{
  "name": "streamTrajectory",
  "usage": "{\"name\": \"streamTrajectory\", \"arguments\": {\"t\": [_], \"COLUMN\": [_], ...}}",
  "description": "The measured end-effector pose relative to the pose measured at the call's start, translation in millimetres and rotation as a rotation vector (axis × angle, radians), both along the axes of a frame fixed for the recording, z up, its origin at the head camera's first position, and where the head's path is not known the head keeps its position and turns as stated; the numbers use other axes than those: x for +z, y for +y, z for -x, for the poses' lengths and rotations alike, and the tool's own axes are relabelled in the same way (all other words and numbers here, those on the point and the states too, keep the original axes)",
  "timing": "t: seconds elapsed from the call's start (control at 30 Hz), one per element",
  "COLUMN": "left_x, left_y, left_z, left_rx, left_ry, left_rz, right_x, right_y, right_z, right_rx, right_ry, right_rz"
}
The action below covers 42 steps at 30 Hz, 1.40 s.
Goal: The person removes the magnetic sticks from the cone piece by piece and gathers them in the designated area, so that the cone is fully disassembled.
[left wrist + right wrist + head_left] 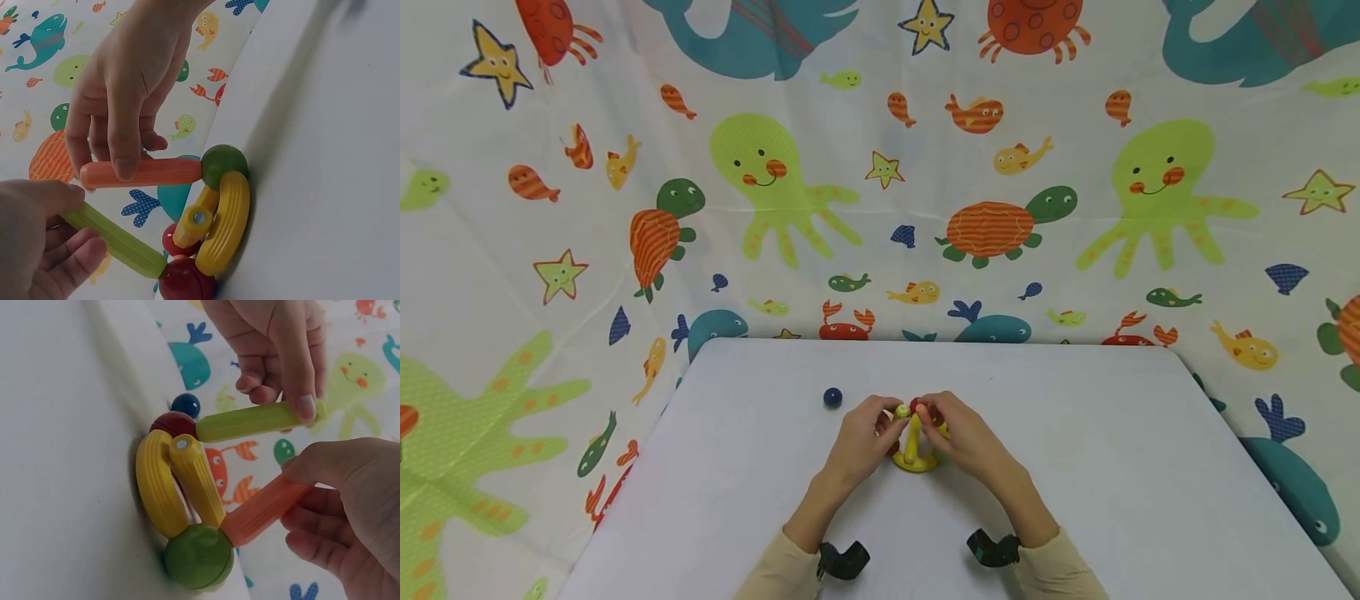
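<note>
Left hand (37, 237) grip pinches green stick (115, 240); right hand (128, 81) grip pinches orange stick (144, 173). Both join balls on yellow ring (228, 222), mid-surface (1112, 467). Risk: uneven pull snaps joints (magnetic, probably), ring tips, red ball (186, 279) rolls.

A yellow ring (153, 481) is showing beside a yellow rod (197, 481), a green ball (199, 555), a dark red ball (174, 423), an orange rod (265, 509) and a light green rod (250, 420). A navy ball (832, 397) is sitting on the white counter (1112, 467). The backdrop cloth (880, 167) is displaying green octopuses, orange-striped turtles, teal whales and yellow stars.
</note>
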State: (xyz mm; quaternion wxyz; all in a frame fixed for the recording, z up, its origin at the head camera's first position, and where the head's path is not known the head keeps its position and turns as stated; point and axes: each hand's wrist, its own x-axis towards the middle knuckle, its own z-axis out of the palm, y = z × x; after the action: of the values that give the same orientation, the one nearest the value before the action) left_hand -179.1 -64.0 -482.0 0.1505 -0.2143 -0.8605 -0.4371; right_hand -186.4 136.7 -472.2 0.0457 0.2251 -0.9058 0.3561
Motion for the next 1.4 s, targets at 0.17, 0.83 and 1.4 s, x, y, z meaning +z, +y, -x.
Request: {"name": "streamTrajectory", "arguments": {"t": [0.17, 0.83, 1.4], "left_x": [-0.6, 2.5, -10.0], "left_y": [-4.3, -49.8, -69.5], "left_z": [0.3, -17.8, -34.6], "left_rx": [0.013, 0.115, 0.18], "left_ry": [0.006, -0.086, -0.206], "left_rz": [-0.014, 0.04, 0.244], "right_x": [0.7, 6.6, -7.8], "right_y": [3.7, 43.2, 74.2], "right_z": [0.4, -1.6, -9.9], "right_rx": [0.002, -0.137, -0.147], "right_ry": [0.02, -0.042, -0.141], "right_rz": [-0.007, -0.024, -0.187]}}
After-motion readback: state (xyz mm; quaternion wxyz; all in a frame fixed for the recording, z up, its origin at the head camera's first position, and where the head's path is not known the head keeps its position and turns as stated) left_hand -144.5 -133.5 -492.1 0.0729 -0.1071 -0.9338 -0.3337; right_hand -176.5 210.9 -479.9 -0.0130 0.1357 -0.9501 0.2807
